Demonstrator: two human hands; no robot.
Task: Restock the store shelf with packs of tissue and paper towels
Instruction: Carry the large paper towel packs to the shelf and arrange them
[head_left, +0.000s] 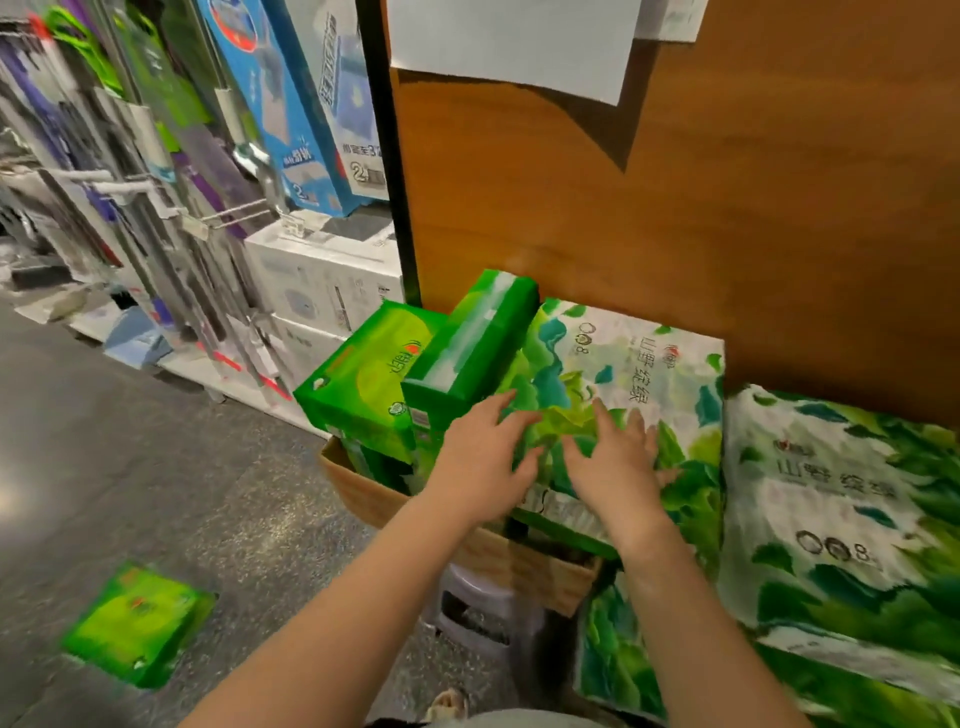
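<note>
"山野绽绿" and "8" on paper-towel pack (639, 364)

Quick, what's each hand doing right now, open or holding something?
Left hand: open, fingers spread on the large green-and-white leaf-print plastic pack.
Right hand: open, fingers straight, resting on the same pack.

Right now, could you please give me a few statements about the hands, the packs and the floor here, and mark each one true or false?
1. Both hands rest on the large green-and-white pack that lies on the cardboard box. True.
2. The left hand grips a bright green pack and lifts it off the box. False: its fingers lie spread on the large pack's wrapper.
3. A bright green pack lies alone on the grey floor. True.
4. The right hand hangs idle, apart from any pack. False: it lies on the large pack, fingers spread.
5. A second large green-and-white pack lies to the right of the first. True.
</note>
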